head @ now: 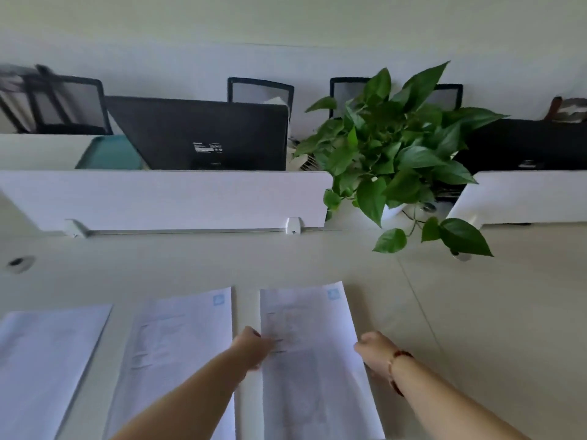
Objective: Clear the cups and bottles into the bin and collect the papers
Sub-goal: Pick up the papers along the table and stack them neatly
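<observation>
While left hand (254,347) and right hand (376,350) pinch its side edges, rightmost paper (313,369) lies on desk (476,312).

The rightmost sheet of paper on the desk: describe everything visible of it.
The rightmost sheet is white printed paper with faint grey text, too blurred to read, and a small blue mark at its far right corner. It lies on the desk, long side running away from the person, near end cut off by the frame. The left hand curls onto its left edge; the right hand is at its right edge, grip unclear. A gap separates it from the next sheet.
</observation>
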Action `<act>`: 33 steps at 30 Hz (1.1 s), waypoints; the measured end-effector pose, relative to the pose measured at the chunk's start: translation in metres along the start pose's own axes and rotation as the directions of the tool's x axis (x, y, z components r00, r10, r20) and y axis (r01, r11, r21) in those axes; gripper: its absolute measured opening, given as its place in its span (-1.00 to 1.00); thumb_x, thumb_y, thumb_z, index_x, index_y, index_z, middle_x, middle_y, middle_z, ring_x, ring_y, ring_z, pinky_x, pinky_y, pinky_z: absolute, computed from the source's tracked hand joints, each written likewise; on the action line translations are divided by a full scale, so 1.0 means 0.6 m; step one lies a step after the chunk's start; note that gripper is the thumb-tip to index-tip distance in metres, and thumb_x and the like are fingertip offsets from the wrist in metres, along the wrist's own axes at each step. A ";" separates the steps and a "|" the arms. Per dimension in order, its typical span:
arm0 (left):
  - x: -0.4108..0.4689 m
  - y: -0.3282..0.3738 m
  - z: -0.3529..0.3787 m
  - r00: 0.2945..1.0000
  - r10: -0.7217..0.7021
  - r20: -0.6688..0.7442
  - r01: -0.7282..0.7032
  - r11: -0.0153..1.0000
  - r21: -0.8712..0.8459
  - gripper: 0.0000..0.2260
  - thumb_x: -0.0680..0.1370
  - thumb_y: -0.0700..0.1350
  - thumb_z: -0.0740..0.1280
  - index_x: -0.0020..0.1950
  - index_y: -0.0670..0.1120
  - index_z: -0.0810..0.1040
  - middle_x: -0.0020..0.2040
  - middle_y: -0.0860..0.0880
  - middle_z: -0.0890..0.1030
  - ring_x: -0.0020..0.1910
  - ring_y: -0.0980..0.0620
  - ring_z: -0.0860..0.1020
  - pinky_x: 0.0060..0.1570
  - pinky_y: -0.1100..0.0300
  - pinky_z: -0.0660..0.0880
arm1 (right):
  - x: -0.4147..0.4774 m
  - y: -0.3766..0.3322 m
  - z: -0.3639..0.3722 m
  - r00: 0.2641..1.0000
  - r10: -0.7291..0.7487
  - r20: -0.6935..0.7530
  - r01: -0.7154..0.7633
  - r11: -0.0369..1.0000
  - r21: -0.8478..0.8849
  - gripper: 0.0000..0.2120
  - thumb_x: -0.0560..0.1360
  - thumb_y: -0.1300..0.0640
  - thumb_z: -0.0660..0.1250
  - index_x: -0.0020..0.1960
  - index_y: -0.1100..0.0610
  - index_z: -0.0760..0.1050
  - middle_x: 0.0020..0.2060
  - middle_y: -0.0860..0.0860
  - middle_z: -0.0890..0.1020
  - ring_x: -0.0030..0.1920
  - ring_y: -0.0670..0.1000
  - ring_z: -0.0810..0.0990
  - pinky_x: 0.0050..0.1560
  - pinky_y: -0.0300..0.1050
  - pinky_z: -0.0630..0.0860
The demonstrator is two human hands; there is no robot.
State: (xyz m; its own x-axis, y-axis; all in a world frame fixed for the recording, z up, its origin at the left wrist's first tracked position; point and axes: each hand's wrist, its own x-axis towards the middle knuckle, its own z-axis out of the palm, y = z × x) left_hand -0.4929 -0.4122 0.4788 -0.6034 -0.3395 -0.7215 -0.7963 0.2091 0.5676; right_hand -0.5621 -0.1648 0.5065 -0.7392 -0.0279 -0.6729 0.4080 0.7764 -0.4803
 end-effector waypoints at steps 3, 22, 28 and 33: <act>-0.025 0.003 0.024 0.994 0.058 -0.091 -0.060 0.998 -0.015 -0.89 0.48 -0.11 0.28 -0.02 -0.09 0.50 -0.08 -0.10 0.59 -0.19 -0.04 0.54 -0.22 0.14 0.54 | 0.007 -0.014 0.014 0.995 -0.050 0.086 0.048 0.998 0.028 -0.90 0.50 0.25 0.16 -0.19 0.15 0.38 -0.34 0.02 0.44 -0.37 0.00 0.38 -0.41 -0.24 0.30; -0.098 -0.077 -0.258 0.892 0.053 -0.449 -0.242 0.895 -0.375 -0.86 0.58 -0.11 0.31 -0.10 -0.14 0.60 -0.23 -0.05 0.61 -0.21 -0.03 0.57 -0.21 0.18 0.47 | -0.042 -0.233 0.195 0.946 -0.313 0.090 0.273 0.913 0.303 -0.86 0.44 0.21 0.30 -0.05 0.23 0.56 -0.19 0.17 0.66 -0.27 0.11 0.56 -0.26 -0.16 0.49; -0.074 -0.146 -0.284 0.922 0.031 -0.385 -0.129 0.965 -0.230 -0.86 0.58 -0.09 0.30 -0.08 -0.13 0.57 -0.25 -0.01 0.56 -0.30 0.06 0.49 -0.30 0.23 0.46 | -0.041 -0.235 0.259 0.964 -0.264 0.039 0.252 0.950 0.183 -0.85 0.38 0.22 0.26 -0.17 0.33 0.46 -0.34 0.08 0.50 -0.36 0.06 0.39 -0.37 -0.20 0.33; -0.034 -0.196 -0.291 0.942 -0.053 -0.331 0.081 0.994 0.071 -0.80 0.55 0.05 0.21 0.06 0.02 0.55 0.08 -0.06 0.51 0.21 -0.14 0.44 0.20 0.03 0.43 | -0.044 -0.226 0.314 0.977 -0.207 -0.051 0.209 0.977 0.033 -0.90 0.35 0.20 0.30 -0.30 0.22 0.45 -0.41 0.03 0.54 -0.40 0.06 0.41 -0.36 -0.19 0.35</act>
State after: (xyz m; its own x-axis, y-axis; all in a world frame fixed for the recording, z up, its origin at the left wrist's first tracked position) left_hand -0.3796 -0.5897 0.4962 -0.5127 -0.6341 -0.5788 -0.8433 0.2452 0.4783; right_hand -0.4971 -0.3878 0.4835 -0.8340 -0.1556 -0.5293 0.2620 0.7326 -0.6282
